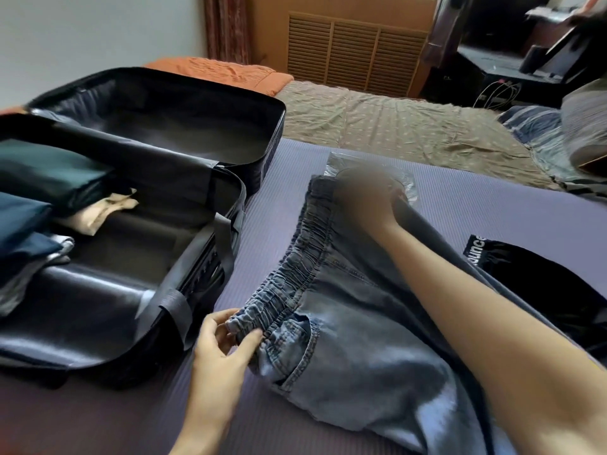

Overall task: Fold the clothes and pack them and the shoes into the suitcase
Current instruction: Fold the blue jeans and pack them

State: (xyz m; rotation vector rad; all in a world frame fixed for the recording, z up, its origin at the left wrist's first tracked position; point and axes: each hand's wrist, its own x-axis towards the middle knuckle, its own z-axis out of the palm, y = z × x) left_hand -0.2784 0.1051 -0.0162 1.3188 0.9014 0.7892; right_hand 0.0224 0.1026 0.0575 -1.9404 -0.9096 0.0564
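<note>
While jeans point(354, 323) lie on the mat point(460, 198), left hand point(223, 343): pinching the waistband point(295, 257) end.
Right hand point(364, 195): blurred, fingers unreadable.
Suitcase point(138, 359): open, clothes point(49, 172) inside.

In the suitcase point(98, 366), bare lining point(131, 238) lies right of the folded clothes point(39, 178), behind a strapped rim point(200, 277).

One suitcase point(157, 90) with at least four folded garments point(49, 172) inside it — one pair of jeans point(345, 323), one black garment point(542, 284), one plastic bag point(338, 160).
</note>
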